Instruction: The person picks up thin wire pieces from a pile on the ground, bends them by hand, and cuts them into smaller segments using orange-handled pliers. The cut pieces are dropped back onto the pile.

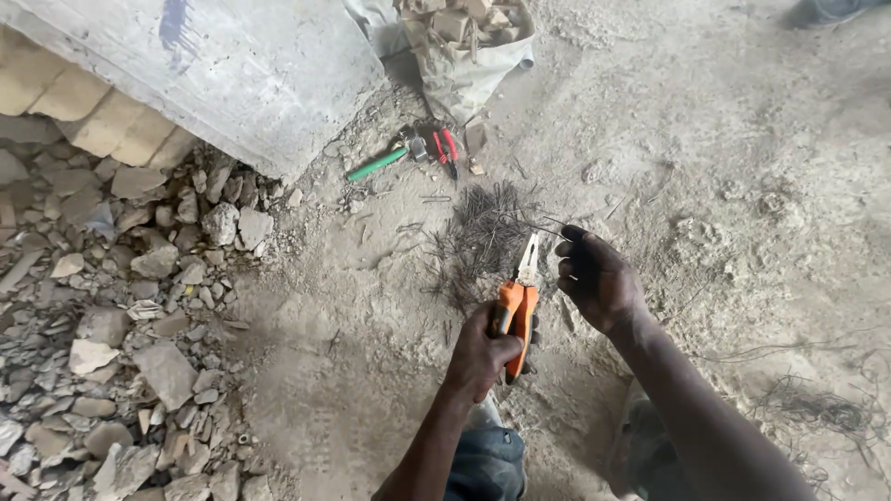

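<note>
left hand [481, 353] – orange-handled pliers [518, 306]

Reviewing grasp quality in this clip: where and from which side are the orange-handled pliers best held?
By the two orange grips, low on the pliers, coming from below, on the person's side. The metal nose points up and away toward the pile of cut wire, so the handles face the body. The left hand already wraps them there; the right hand pinches a thin wire by the nose.

Sack [469, 70] of rubble cut off by top edge. Pliers [517, 311] handles partly buried in left hand [480, 353]. Wire between right hand [599, 278] fingers too thin to trace. Both forearms cropped at bottom edge.
</note>
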